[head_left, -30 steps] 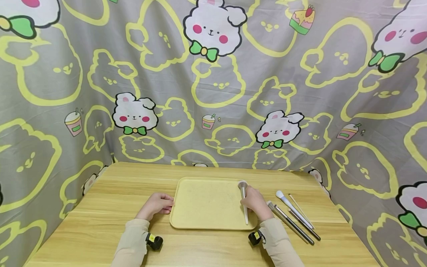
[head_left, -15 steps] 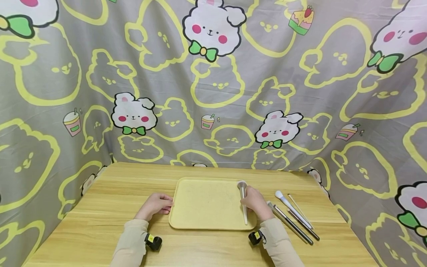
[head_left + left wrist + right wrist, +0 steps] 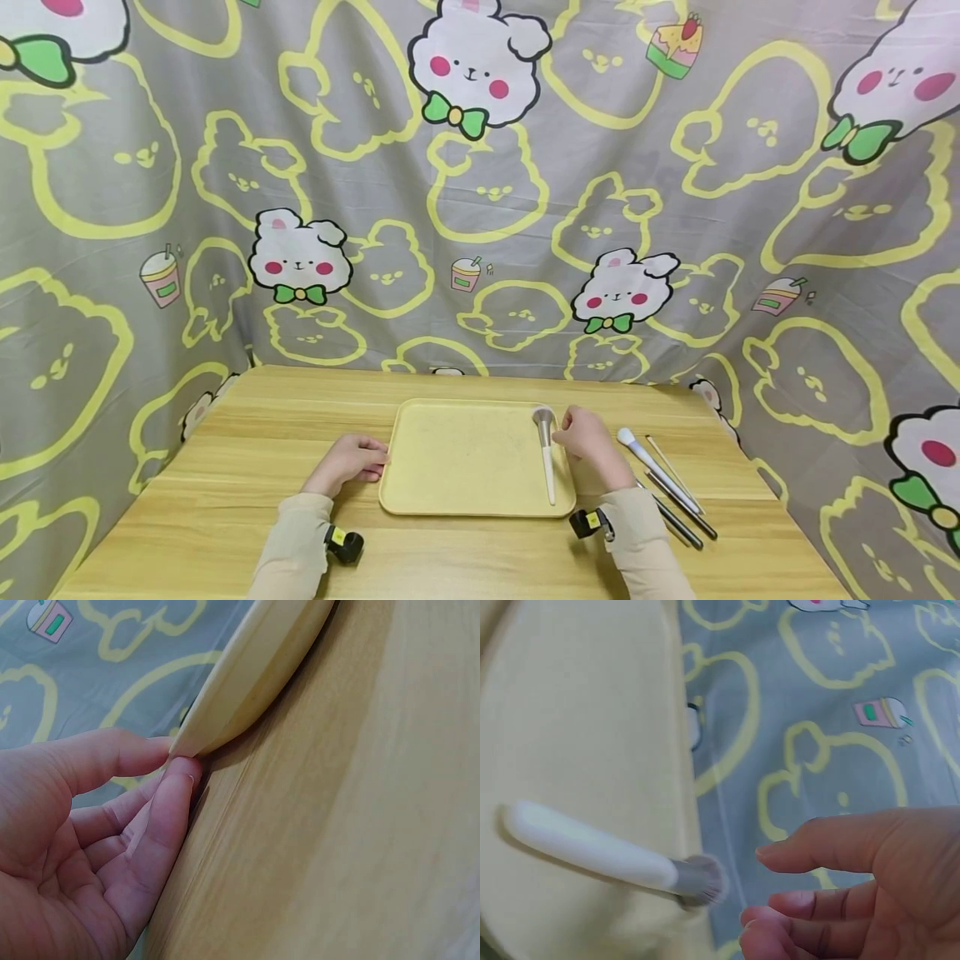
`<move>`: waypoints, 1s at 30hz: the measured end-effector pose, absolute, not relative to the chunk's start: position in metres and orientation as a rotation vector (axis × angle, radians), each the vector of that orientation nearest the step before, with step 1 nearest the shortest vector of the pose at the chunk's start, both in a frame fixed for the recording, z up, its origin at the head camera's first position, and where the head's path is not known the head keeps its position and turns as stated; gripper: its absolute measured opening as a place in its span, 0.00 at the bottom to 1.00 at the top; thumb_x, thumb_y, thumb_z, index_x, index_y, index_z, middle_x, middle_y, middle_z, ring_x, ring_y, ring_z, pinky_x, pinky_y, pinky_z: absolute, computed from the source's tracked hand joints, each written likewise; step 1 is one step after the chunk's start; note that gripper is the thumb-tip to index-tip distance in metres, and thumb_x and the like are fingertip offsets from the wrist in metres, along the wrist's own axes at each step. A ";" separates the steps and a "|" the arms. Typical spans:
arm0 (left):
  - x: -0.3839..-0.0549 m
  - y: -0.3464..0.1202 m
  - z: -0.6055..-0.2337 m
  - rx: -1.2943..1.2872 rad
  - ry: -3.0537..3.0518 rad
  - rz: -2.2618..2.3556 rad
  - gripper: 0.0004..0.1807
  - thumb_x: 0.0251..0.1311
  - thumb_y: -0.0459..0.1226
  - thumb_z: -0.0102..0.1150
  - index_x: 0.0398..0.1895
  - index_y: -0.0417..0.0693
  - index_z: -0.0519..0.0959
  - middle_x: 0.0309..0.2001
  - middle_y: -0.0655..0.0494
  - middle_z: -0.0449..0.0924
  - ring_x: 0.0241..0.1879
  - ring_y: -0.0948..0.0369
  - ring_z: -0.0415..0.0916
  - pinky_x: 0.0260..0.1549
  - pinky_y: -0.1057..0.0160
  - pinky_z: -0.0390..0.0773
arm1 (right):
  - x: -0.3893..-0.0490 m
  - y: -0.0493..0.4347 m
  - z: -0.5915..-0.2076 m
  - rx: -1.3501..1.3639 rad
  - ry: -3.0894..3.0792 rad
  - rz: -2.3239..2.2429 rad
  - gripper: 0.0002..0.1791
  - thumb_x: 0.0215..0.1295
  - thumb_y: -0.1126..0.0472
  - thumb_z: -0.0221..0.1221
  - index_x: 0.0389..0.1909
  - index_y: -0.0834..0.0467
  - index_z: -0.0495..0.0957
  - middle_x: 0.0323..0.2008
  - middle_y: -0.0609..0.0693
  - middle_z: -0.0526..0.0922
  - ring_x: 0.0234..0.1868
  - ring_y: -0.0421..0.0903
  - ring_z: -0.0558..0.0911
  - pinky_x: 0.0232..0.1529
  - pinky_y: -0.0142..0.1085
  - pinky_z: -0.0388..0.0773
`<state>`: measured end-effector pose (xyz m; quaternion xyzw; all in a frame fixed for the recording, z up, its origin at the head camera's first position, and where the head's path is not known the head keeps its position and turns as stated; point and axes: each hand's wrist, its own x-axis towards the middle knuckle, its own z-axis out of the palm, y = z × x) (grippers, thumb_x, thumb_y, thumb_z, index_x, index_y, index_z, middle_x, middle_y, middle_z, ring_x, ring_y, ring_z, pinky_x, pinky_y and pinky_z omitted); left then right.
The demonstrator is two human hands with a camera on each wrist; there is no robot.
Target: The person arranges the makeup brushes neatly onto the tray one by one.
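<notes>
A pale yellow tray (image 3: 465, 454) lies on the wooden table, with a makeup brush (image 3: 548, 473) inside its right end. The brush has a white handle toward me and a silver ferrule and bristle head pointing away. My left hand (image 3: 351, 458) pinches the tray's left rim; in the left wrist view the thumb lies over the rim (image 3: 225, 697) and fingers sit under it. Just off the tray's right edge is my right hand (image 3: 588, 439). In the right wrist view its thumb and fingers are apart, holding nothing, with the brush (image 3: 600, 847) separate from them.
Right of the tray, several more brushes lie slanted on the table: a white-tipped brush (image 3: 652, 462), a thin stick-like one (image 3: 675, 475) and a dark-handled one (image 3: 682, 525), partly covered by my right arm. A patterned cloth (image 3: 480, 208) hangs behind the table (image 3: 450, 558).
My right hand has let go of the white-handled brush and moved right, off the tray. The brush stays lying in the tray. My left hand keeps its place at the rim.
</notes>
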<state>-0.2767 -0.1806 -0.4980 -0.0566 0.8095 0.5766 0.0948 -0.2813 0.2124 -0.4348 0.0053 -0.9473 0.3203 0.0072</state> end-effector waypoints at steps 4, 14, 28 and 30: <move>-0.277 -0.181 -0.498 -0.165 2.406 1.702 0.14 0.57 0.30 0.63 0.44 0.29 0.79 0.29 0.49 0.82 0.25 0.63 0.79 0.26 0.67 0.83 | -0.278 0.223 -0.423 -0.003 -2.956 1.002 0.09 0.57 0.63 0.61 0.29 0.61 0.69 0.21 0.52 0.73 0.14 0.47 0.77 0.16 0.32 0.73; -0.278 -0.182 -0.499 -0.165 2.399 1.706 0.14 0.57 0.31 0.63 0.44 0.29 0.79 0.29 0.49 0.81 0.25 0.63 0.78 0.25 0.67 0.83 | -0.272 0.260 -0.408 -0.078 -2.919 1.062 0.12 0.61 0.60 0.62 0.37 0.64 0.72 0.25 0.53 0.75 0.21 0.46 0.77 0.26 0.40 0.81; -0.277 -0.182 -0.497 -0.142 2.409 1.693 0.13 0.57 0.31 0.63 0.44 0.30 0.79 0.28 0.49 0.81 0.25 0.62 0.79 0.26 0.66 0.83 | -0.268 0.323 -0.413 -0.160 -2.886 1.106 0.16 0.65 0.58 0.59 0.44 0.68 0.73 0.36 0.61 0.79 0.31 0.53 0.80 0.30 0.39 0.81; -0.277 -0.182 -0.497 -0.143 2.408 1.691 0.13 0.57 0.31 0.63 0.43 0.30 0.79 0.28 0.49 0.81 0.25 0.62 0.79 0.26 0.66 0.83 | -0.267 0.329 -0.414 -0.176 -2.885 1.113 0.17 0.65 0.58 0.59 0.45 0.68 0.73 0.36 0.62 0.79 0.31 0.52 0.80 0.29 0.36 0.79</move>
